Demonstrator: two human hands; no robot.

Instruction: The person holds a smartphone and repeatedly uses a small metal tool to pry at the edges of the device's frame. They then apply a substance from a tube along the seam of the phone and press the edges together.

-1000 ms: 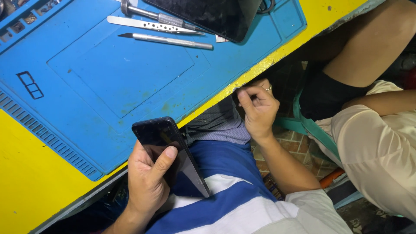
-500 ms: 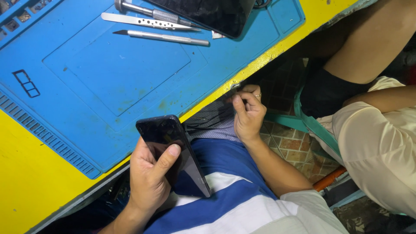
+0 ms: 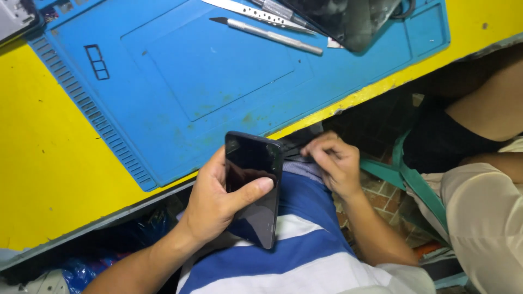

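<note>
One glossy black phone [image 3: 251,188], dark screen, gripped in left hand [image 3: 215,201] fingers, right hand [image 3: 335,163] fingers curled, pinching dark fabric.

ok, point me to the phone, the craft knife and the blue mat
phone [image 3: 251,179], head view, on the dark glossy back above the thumb.
craft knife [image 3: 272,34], head view, middle of the silver handle.
blue mat [image 3: 218,76], head view, bare raised panel in the middle.

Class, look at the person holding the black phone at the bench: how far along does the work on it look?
Done: tools are laid out, a craft knife and metal pry tool on the blue mat. In hand: the left hand grips the black phone, seemingly closed; the right hand pinches something dark at the table edge. Left: the phone hasn't reached the mat.
</note>
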